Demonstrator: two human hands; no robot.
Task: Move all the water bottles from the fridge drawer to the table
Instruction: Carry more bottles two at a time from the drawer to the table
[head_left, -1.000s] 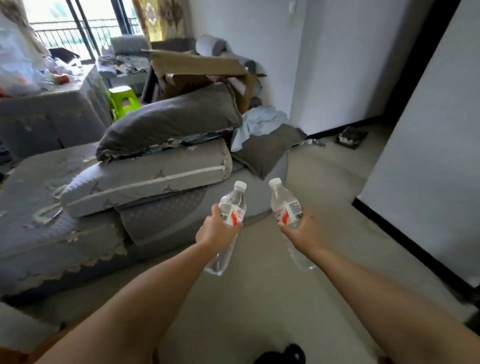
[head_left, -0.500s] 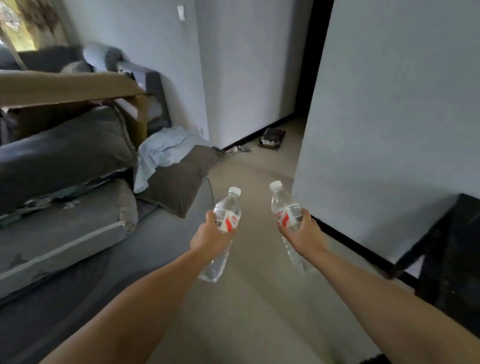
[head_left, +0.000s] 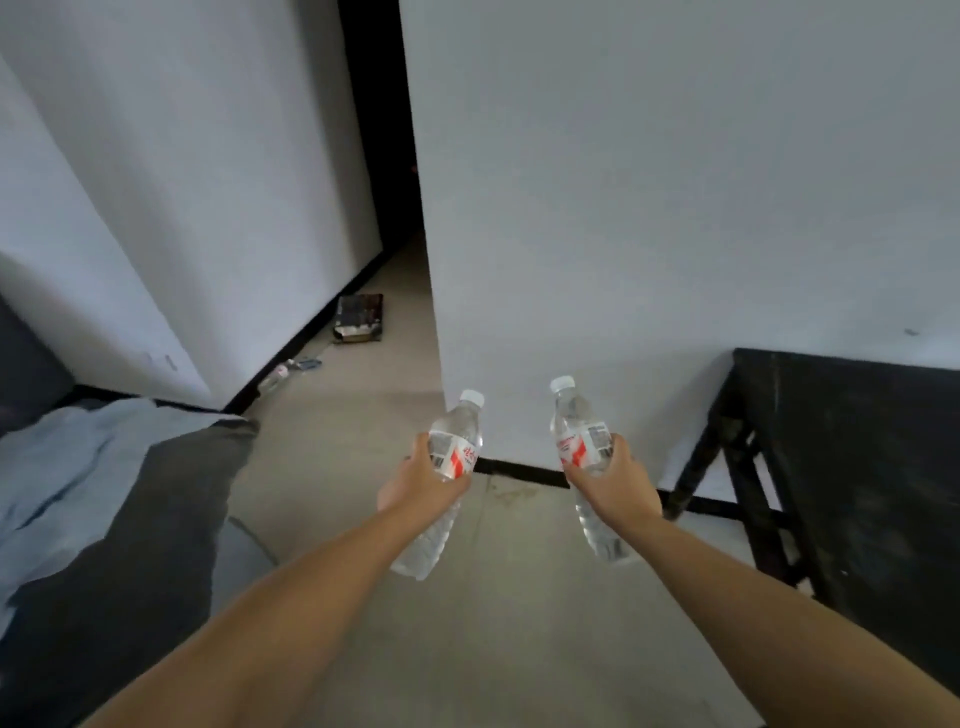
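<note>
Left hand (head_left: 421, 480) wrapped round one water bottle (head_left: 451, 457), right hand (head_left: 615, 480) round the other bottle (head_left: 579, 441), both held out over the bare floor (head_left: 498, 639). Caps up, tilted slightly toward each other, apart. Black table (head_left: 857, 467) just to the right.

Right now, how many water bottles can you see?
2 for sure: one bottle in the left hand, one bottle in the right hand. A blurry thing by the far wall might be another.

Clear glossy plastic bottles (head_left: 451, 470); matt black wooden table (head_left: 857, 467); soft grey cloth cushion (head_left: 130, 519).
</note>
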